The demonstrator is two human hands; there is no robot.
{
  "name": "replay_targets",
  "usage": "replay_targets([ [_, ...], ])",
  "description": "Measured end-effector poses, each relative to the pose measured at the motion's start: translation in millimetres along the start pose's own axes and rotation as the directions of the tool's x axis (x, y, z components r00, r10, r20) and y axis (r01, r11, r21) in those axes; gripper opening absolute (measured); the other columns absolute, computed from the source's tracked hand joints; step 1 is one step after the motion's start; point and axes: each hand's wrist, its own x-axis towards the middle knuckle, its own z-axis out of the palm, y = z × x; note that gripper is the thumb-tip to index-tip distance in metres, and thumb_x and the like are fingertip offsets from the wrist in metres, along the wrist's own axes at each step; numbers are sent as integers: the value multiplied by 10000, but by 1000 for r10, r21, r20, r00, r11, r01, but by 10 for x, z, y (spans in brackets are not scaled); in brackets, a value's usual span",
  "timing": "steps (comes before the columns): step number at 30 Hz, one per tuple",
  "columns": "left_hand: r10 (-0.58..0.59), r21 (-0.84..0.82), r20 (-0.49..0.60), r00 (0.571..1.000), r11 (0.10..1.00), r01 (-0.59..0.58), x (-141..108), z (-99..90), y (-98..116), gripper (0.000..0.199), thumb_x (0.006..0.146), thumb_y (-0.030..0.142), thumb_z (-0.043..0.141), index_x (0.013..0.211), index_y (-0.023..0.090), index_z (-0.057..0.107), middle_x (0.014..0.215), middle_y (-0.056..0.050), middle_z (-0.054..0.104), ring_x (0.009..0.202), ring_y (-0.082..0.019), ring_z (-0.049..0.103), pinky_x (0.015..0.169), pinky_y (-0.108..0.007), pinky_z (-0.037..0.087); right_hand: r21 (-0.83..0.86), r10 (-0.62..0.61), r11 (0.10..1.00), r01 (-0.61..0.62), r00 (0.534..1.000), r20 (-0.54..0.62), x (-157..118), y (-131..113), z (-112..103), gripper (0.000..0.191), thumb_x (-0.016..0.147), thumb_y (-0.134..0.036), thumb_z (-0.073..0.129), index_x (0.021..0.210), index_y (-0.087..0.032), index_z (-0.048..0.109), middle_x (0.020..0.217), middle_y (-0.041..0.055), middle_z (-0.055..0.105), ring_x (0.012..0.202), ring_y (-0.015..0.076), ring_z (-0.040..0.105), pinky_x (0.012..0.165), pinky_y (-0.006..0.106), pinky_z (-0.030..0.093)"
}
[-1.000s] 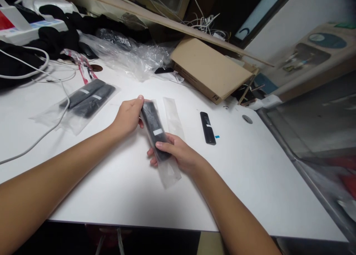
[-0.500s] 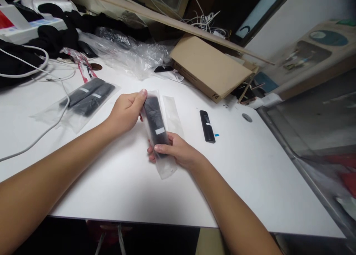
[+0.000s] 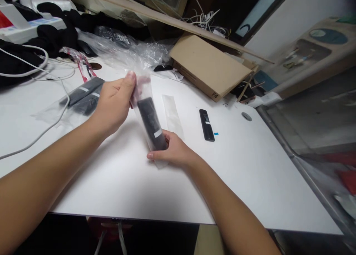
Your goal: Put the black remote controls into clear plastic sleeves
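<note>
My left hand (image 3: 114, 101) pinches the upper end of a translucent plastic sleeve (image 3: 144, 86). Inside its lower part lies a black object shaped like a remote control (image 3: 150, 118), with a white label. Around the lower end of sleeve and remote my right hand (image 3: 174, 147) is closed, thumb in front, its other fingers mostly hidden behind. Just beyond them, a flat, empty-looking sleeve (image 3: 172, 116) rests on the white table. A second black remote (image 3: 206, 125), unwrapped, lies farther right beside a small blue strip (image 3: 216, 133).
Bagged black remotes (image 3: 83, 95) lie left, partly behind my left hand, with a white cable (image 3: 65, 88) across their bag. Crumpled clear plastic (image 3: 130, 51) and a cardboard box (image 3: 211, 66) stand along the back. A power strip (image 3: 36, 29) sits far left.
My left hand has moved left and up along the sleeve, and more of its upper end shows above the remote. My right thumb has shifted toward the lower end.
</note>
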Motion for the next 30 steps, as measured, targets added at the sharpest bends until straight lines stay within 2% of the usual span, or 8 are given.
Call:
replay_targets([
  [2,-34,-35,12,999,999,34,4,13,-38,582,986,597,610,588,172,618,539,-1,498,514,-104,449,536,-251,367,-68,-38,997,33,997,-62,-5,-24,22,494,683,-281,955,1066,-231,648,925,1,660,825,199,661,665,310,531],
  [4,-96,-53,57,994,994,99,-4,35,-108,595,975,620,606,582,173,616,549,-17,529,520,-115,484,529,-246,388,-116,-65,992,48,987,-150,-9,-42,40,547,708,-323,942,1161,-260,642,962,1,642,839,195,629,687,326,525],
  [7,-209,-65,66,976,975,214,-20,69,-235,516,981,504,651,592,166,623,594,-27,575,541,-119,531,563,-243,443,-199,-79,980,27,962,-260,-13,-48,58,566,734,-372,923,1215,-283,641,1007,15,629,852,200,597,704,348,513],
  [11,-304,-137,-35,952,945,297,-27,111,-276,451,1025,319,600,606,155,632,591,-5,571,543,-99,530,582,-221,459,-253,-86,967,13,956,-279,-12,-41,84,567,742,-407,914,1218,-289,630,1071,31,644,894,222,602,750,380,513],
  [18,-217,-201,-60,974,959,201,-36,146,-54,422,1067,301,517,703,151,669,687,-34,668,701,-131,658,702,-232,538,-282,-97,959,24,964,-249,-16,-54,101,506,753,-446,899,1150,-269,640,1079,43,645,940,241,607,799,397,517],
  [21,-195,-310,-61,979,936,167,3,118,-11,370,1074,285,516,785,135,692,719,-48,692,766,-151,676,742,-256,560,-294,-88,956,16,968,-235,-28,-69,105,519,753,-468,892,1155,-270,631,1040,39,641,883,229,603,736,372,510],
  [25,-223,-482,-107,969,864,146,111,47,11,319,1109,247,444,984,93,694,773,-28,720,792,-137,658,771,-261,566,-357,-112,934,23,966,-232,-45,-81,117,524,749,-464,879,1166,-266,630,1063,55,653,888,238,606,707,353,502],
  [30,-248,-545,-164,955,829,122,299,-152,-65,326,1121,266,398,987,158,675,904,16,749,876,-107,627,816,-233,542,-410,-127,912,20,963,-236,-64,-66,107,504,802,-358,805,1260,-292,605,1093,73,675,857,241,625,705,367,497],
])
